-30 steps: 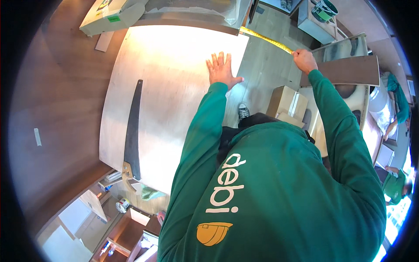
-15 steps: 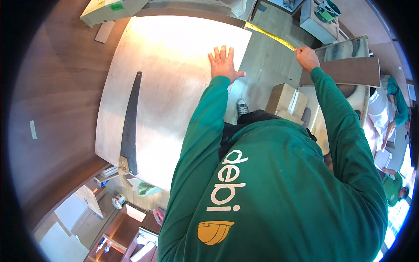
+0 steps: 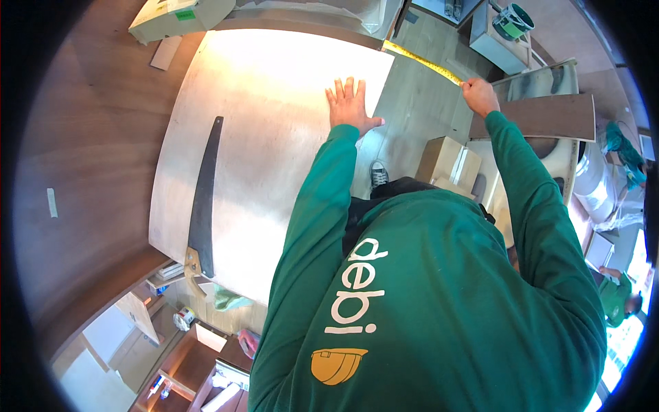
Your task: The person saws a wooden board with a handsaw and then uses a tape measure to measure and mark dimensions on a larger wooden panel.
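My left hand (image 3: 349, 107) lies flat with its fingers spread on a large pale wooden board (image 3: 274, 137), close to the board's right edge. Off to the right, my right hand (image 3: 480, 96) is closed around the end of a yellow tape measure (image 3: 422, 61). The tape blade runs from that hand up and left to the board's far right corner; its case is hidden, perhaps in my fist. A handsaw (image 3: 204, 199) with a dark blade and wooden handle rests on the left part of the board, its handle reaching past the near edge.
A brown wooden panel (image 3: 89, 151) borders the board on the left. Cardboard boxes (image 3: 446, 159) stand to the right, below a brown plank (image 3: 549, 117). A bucket (image 3: 512, 22) sits at the far right. Another person (image 3: 618, 299) in green is at the right rim.
Both hands keep their hold and place; the view has shifted slightly. At the right rim, the other person's arms have moved.
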Available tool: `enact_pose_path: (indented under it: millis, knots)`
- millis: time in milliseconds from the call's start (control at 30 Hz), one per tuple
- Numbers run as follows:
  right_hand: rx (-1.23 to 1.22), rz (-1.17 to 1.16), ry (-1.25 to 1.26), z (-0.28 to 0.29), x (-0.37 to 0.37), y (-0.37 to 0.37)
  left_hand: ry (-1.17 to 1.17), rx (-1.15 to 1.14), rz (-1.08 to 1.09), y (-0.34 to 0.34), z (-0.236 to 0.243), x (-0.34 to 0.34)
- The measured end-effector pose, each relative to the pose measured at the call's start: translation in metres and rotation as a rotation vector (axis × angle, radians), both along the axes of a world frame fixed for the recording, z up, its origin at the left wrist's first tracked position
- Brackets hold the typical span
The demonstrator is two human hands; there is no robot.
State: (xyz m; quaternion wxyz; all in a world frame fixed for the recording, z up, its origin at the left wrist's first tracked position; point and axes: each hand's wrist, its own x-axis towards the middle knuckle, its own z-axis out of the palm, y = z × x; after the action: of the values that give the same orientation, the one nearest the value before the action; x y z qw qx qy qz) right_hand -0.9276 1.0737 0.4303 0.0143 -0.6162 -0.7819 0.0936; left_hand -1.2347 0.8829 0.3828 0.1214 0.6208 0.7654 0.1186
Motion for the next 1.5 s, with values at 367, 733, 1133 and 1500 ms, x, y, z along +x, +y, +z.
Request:
enact_pose_path:
  millis: [367, 733, 1133, 1500]
  knots:
    - [0.036, 0.019, 0.029, 0.000, 0.002, 0.004, 0.028, -0.020, -0.002, 0.000, 0.001, 0.001]
    - [0.013, -0.014, 0.087, 0.003, 0.002, 0.001, -0.008, 0.003, -0.006, -0.001, 0.004, 0.001]
    - [0.000, -0.028, 0.097, 0.003, 0.001, 0.001, -0.016, -0.027, 0.001, 0.000, 0.007, 0.001]
    - [-0.010, 0.008, 0.120, 0.012, -0.002, -0.001, -0.029, -0.004, -0.002, -0.001, 0.001, -0.001]
